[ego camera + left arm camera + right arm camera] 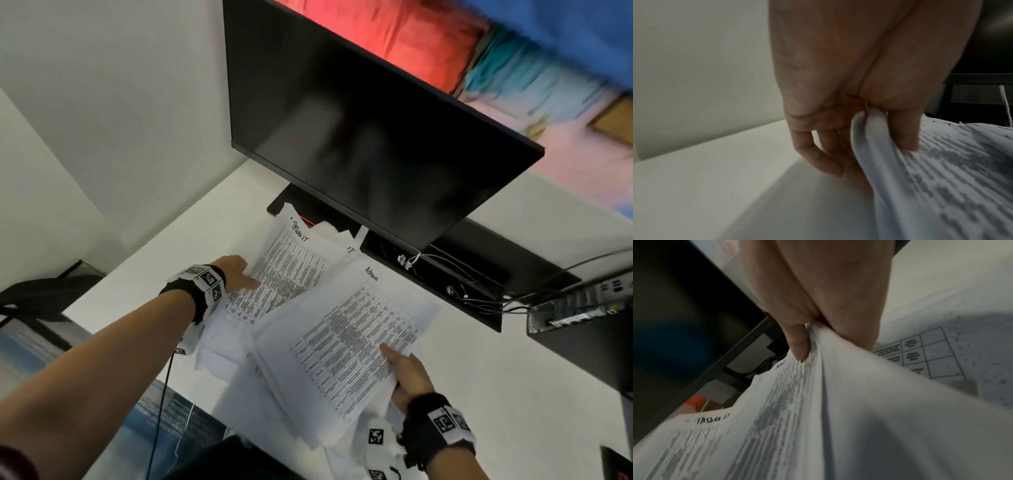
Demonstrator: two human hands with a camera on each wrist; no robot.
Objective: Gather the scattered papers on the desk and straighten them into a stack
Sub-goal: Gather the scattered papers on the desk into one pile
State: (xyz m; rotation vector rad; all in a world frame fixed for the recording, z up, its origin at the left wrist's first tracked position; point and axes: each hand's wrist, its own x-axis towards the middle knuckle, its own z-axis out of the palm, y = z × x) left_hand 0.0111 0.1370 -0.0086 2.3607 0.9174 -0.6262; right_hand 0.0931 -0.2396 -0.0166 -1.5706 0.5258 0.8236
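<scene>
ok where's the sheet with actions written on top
In the head view it tops the right-hand bundle, pinched at its near edge by the right hand, just right of the left hand's sheets and below the monitor.

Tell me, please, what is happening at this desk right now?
A person is gathering printed papers on the white desk in front of a dark monitor. The left hand pinches one bundle by its edge; the right hand pinches another bundle. The sheets overlap loosely and are not yet squared into a stack.
</scene>
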